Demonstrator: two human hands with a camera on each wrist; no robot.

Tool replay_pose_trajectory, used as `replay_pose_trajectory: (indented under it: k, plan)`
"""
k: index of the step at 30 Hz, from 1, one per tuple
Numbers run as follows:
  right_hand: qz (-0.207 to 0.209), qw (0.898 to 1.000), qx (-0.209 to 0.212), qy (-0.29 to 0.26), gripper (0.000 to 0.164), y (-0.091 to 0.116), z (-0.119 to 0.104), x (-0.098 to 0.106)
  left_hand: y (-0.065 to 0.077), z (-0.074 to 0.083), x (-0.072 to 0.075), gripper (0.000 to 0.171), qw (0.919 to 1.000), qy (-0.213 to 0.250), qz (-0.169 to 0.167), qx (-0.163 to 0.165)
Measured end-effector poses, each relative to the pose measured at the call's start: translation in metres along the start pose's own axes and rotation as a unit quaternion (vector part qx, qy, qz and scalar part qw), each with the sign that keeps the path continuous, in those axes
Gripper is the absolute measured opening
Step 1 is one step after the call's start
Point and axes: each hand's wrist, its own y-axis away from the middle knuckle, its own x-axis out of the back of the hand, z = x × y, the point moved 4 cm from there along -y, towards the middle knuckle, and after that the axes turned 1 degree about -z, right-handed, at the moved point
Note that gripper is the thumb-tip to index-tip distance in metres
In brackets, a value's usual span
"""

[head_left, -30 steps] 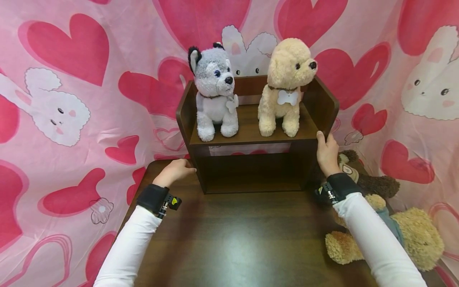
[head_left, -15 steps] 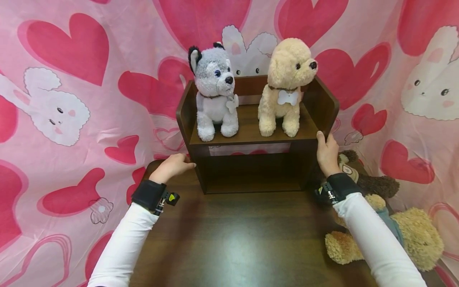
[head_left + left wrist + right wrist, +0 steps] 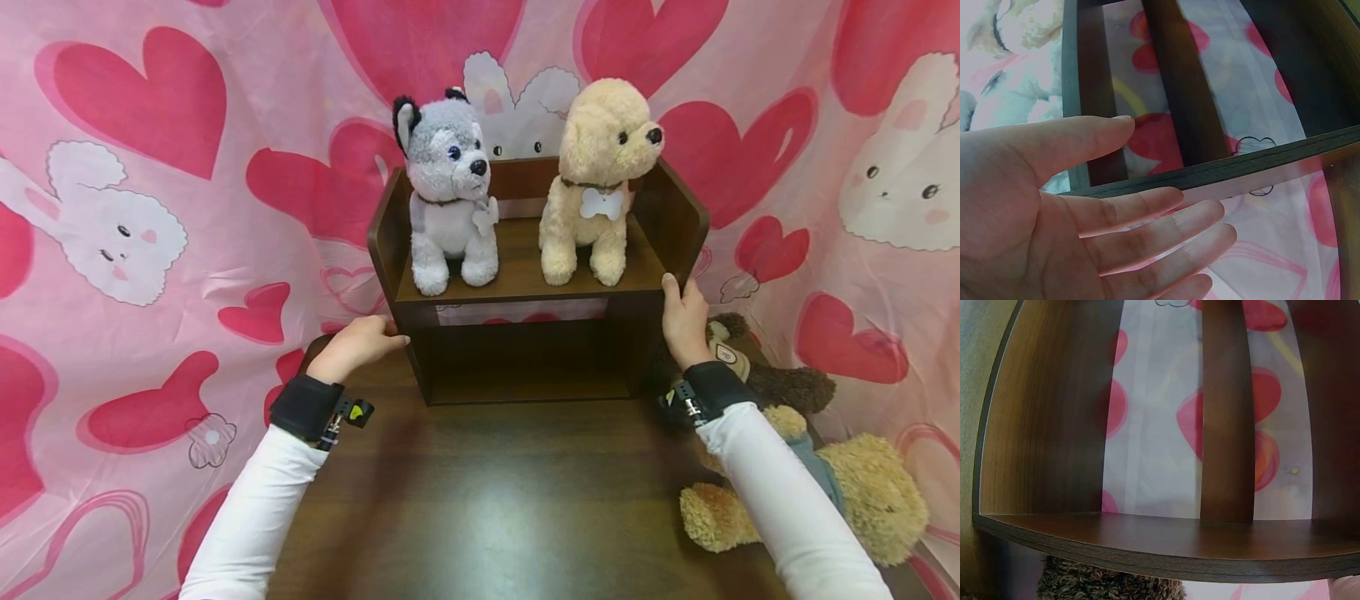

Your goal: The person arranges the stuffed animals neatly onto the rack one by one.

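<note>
Between left fingers (image 3: 1160, 228) and right fingers (image 3: 693, 297), shelf (image 3: 519, 262)

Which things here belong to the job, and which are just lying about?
Likely the job:
shelf
right hand, gripping it
left hand, at its edge

Probably not:
gray toy dog, cream toy dog, on the shelf
tan plush toy, brown plush toy

Plush dogs (image 3: 453, 225) on seemingly wooden shelf (image 3: 519, 260)

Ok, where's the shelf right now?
The shelf stands in the head view's upper centre, toward the back of the table, between the left hand and right hand.
</note>
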Motion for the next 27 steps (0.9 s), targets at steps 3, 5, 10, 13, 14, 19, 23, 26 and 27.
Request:
replay_pose_trajectory:
  k: [3, 5, 10, 13, 14, 19, 23, 26, 27]
  plan:
    - [-0.001, 1.0, -0.002, 0.0, 0.047, 0.0, 0.0, 0.0, 0.001, 0.0, 0.002, 0.03, 1.0, 0.0, 0.003, -0.002]
    - [-0.001, 1.0, -0.003, 0.001, 0.047, 0.0, 0.0, 0.0, 0.002, 0.0, 0.004, 0.031, 1.0, 0.003, 0.005, -0.003]
    - [-0.003, 1.0, -0.005, 0.0, 0.047, -0.001, 0.001, 0.0, 0.004, -0.002, 0.006, 0.036, 0.9997, 0.016, 0.018, -0.008]
    - [-0.003, 1.0, -0.004, -0.001, 0.047, 0.0, 0.001, 0.001, 0.005, -0.003, 0.007, 0.039, 0.9993, 0.025, 0.026, -0.009]
    - [-0.003, 1.0, -0.004, -0.001, 0.047, 0.0, 0.001, 0.001, 0.005, -0.003, 0.008, 0.04, 0.9991, 0.028, 0.029, -0.009]
    - [-0.014, 1.0, -0.011, -0.003, 0.049, 0.0, 0.0, 0.0, 0.006, -0.003, 0.011, 0.042, 0.9983, 0.037, 0.043, -0.01]
    - [-0.015, 1.0, -0.011, -0.004, 0.049, 0.0, 0.001, 0.0, 0.007, -0.003, 0.013, 0.041, 0.9974, 0.044, 0.056, -0.011]
    - [-0.008, 1.0, -0.007, -0.001, 0.048, -0.001, 0.001, 0.0, 0.007, -0.003, 0.015, 0.041, 0.9964, 0.05, 0.068, -0.012]
    - [-0.006, 1.0, -0.007, 0.0, 0.048, -0.001, 0.001, 0.0, 0.007, -0.003, 0.015, 0.041, 0.996, 0.052, 0.072, -0.012]
